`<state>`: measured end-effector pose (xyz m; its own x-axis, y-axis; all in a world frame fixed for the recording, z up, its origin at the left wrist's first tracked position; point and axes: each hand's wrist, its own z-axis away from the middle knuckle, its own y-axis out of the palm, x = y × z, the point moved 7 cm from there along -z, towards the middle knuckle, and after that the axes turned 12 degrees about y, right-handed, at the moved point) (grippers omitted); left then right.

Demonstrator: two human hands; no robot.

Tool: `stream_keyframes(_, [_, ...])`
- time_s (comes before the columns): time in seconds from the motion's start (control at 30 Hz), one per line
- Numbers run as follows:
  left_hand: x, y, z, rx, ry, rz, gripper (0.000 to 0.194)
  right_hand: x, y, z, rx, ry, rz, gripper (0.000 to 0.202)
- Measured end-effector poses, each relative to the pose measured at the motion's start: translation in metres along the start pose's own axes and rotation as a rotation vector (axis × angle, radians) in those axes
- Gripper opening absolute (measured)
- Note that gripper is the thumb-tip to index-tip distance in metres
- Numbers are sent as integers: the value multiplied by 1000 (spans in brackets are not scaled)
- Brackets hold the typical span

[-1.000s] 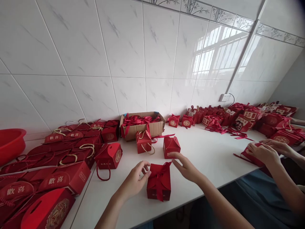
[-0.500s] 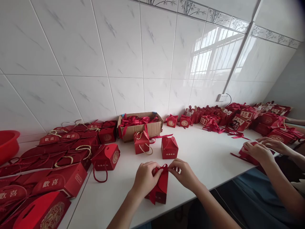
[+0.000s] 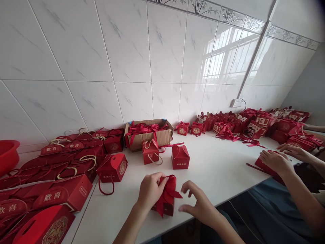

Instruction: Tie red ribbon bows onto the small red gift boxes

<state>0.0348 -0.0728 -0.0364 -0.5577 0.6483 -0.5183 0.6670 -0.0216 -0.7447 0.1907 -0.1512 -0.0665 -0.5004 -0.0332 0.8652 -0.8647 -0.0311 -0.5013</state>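
A small red gift box (image 3: 168, 209) stands near the table's front edge, with a red satin ribbon (image 3: 170, 193) tied over its top. My left hand (image 3: 151, 190) is closed, pinching the ribbon at the top left of the box. To the right of the box, my right hand (image 3: 198, 204) is open with fingers apart and curved, touching nothing. One ribbon tail hangs down the box's front and another points right toward my right hand. Just behind stand a plain red gift box (image 3: 180, 157) and a red box with gold cord handles (image 3: 150, 152).
A cardboard carton (image 3: 149, 139) of red ribbons stands against the wall. Rows of red boxes (image 3: 57, 193) fill the left side, beside a red basin (image 3: 8, 156). A co-worker's hands (image 3: 279, 162) hold a red box at right. Finished-looking ribboned boxes (image 3: 254, 128) line the back right.
My right hand has let go of the ribbon, moved right and opened. The box has shifted slightly left, and a ribbon end now sticks out to the right.
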Motion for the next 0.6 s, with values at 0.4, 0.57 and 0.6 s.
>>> stream_keyframes(0.4, [99, 3, 89, -339, -277, 59, 43, -42, 68, -20, -99, 67, -235, 118])
stream_keyframes(0.57, [101, 12, 93, -281, -161, -91, 31, -56, 34, -5, -369, 3, -188, 86])
stream_keyframes(0.6, [99, 13, 91, -270, -146, -118, 28, -65, 19, 0, -471, 28, -175, 81])
